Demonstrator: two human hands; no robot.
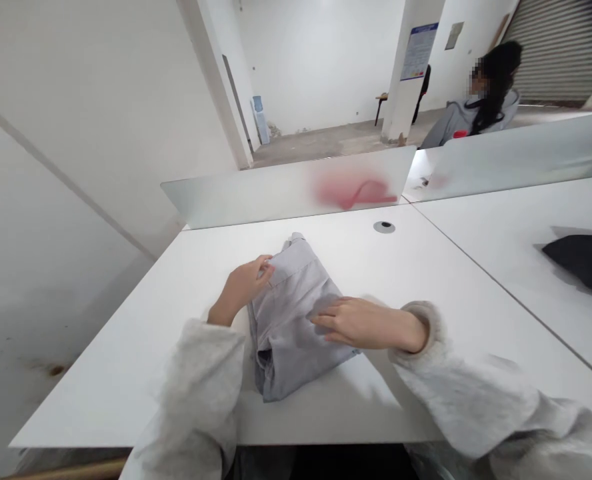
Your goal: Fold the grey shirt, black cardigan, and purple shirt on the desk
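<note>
A folded pair of light grey trousers (pixel 301 313) lies at an angle on the white table, with a waistband-like seam across its upper part. The fold nearest me gapes a little at the lower left. At the upper left edge, my left hand (pixel 243 285) has its thumb and fingers closed about the cloth; the fingertips are partly hidden. My right hand (pixel 359 321) rests palm down on the right side of the trousers, its fingers stretched out over the fabric and holding nothing.
The white table (pixel 141 347) ends at a frosted divider (pixel 256 197), behind which a red shape shows blurred. A cable grommet (pixel 385 227) sits near the back. Dark cloth (pixel 583 257) lies on the adjoining table at right. Beyond the divider is another person (pixel 486 100).
</note>
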